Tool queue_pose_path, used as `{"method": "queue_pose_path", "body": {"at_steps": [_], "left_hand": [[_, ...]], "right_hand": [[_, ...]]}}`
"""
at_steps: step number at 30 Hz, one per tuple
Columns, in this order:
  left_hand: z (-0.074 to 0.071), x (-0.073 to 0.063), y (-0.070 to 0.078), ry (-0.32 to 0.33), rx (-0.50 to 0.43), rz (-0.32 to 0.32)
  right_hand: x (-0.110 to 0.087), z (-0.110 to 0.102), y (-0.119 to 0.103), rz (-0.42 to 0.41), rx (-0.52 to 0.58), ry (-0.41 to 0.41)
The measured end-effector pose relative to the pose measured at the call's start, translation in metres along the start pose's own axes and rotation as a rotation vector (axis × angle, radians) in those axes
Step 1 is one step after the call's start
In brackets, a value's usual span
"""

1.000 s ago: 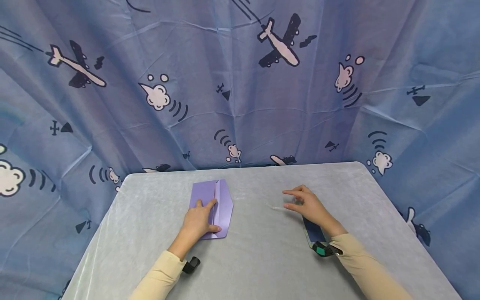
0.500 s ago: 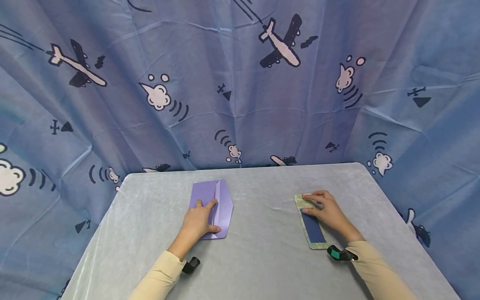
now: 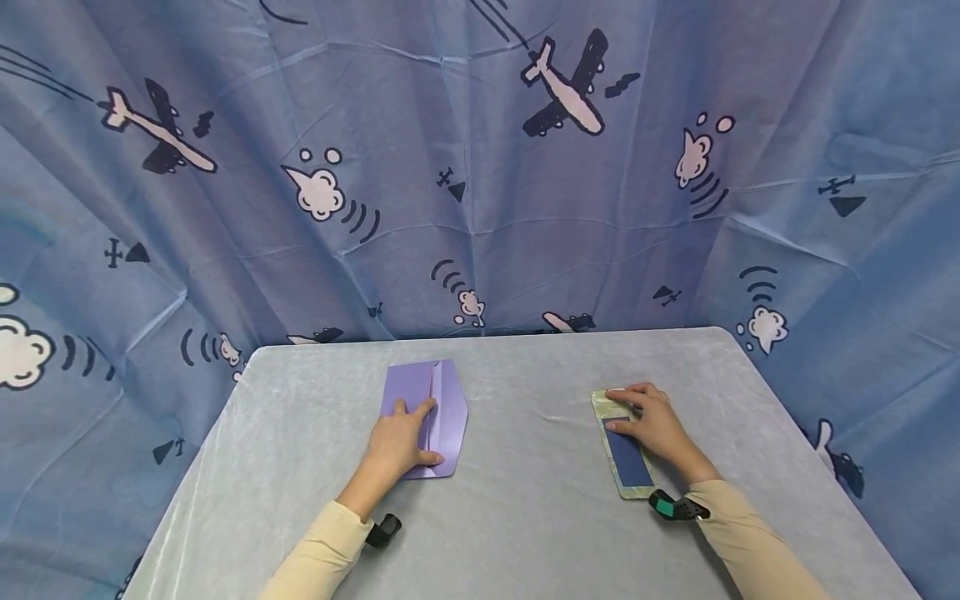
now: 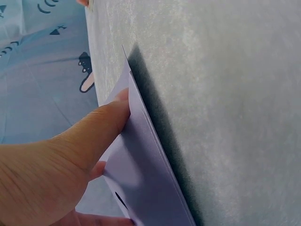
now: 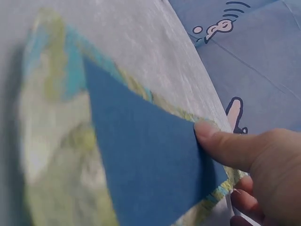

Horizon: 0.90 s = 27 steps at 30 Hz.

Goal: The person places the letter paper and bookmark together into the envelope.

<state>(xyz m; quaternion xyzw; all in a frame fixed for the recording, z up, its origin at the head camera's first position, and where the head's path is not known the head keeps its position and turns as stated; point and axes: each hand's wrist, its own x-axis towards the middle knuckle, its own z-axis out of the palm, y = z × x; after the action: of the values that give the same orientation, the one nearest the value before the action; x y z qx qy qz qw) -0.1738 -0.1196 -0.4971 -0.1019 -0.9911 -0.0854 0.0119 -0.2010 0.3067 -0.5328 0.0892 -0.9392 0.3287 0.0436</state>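
A purple paper envelope (image 3: pixel 452 417) lies on the left part of the table, its flap side up. My left hand (image 3: pixel 393 442) rests on it with fingers spread; in the left wrist view the thumb (image 4: pixel 110 117) presses the paper near its edge. To the right is a long narrow card (image 3: pixel 628 457) with a dark blue panel and a pale green patterned border. My right hand (image 3: pixel 660 429) pinches it along its right side. The right wrist view shows the thumb (image 5: pixel 225 143) over the blue panel (image 5: pixel 150 155), the other fingers behind the card's edge.
A grey-white cloth-covered table (image 3: pixel 525 517) lies under both hands. Behind it hangs a blue curtain (image 3: pixel 480 167) printed with airplanes and clouds. Each wrist wears a dark strap device, the right strap (image 3: pixel 675 507) showing a green patch.
Since one second ago my right hand has shifted right and slightly toward me, and the card, mostly covered before, now shows nearly whole. My left hand and the envelope have stayed put.
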Motion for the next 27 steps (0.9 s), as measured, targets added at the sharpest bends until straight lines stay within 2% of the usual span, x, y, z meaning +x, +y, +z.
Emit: {"method": "queue_pose_path", "body": {"at_steps": [7, 16, 21, 27], "left_hand": [[-0.001, -0.001, 0.000, 0.009, 0.003, 0.005], [0.000, -0.001, 0.000, 0.010, -0.007, 0.002], [0.000, -0.001, -0.001, 0.003, -0.008, 0.000], [-0.001, -0.001, 0.000, 0.010, -0.002, 0.005]], "right_hand": [[0.003, 0.002, 0.001, 0.019, 0.034, -0.016], [0.004, 0.000, 0.011, -0.026, 0.092, -0.009], [0.005, 0.000, 0.012, 0.008, 0.119, -0.039], [0.003, 0.001, 0.012, -0.001, 0.079, -0.017]]}}
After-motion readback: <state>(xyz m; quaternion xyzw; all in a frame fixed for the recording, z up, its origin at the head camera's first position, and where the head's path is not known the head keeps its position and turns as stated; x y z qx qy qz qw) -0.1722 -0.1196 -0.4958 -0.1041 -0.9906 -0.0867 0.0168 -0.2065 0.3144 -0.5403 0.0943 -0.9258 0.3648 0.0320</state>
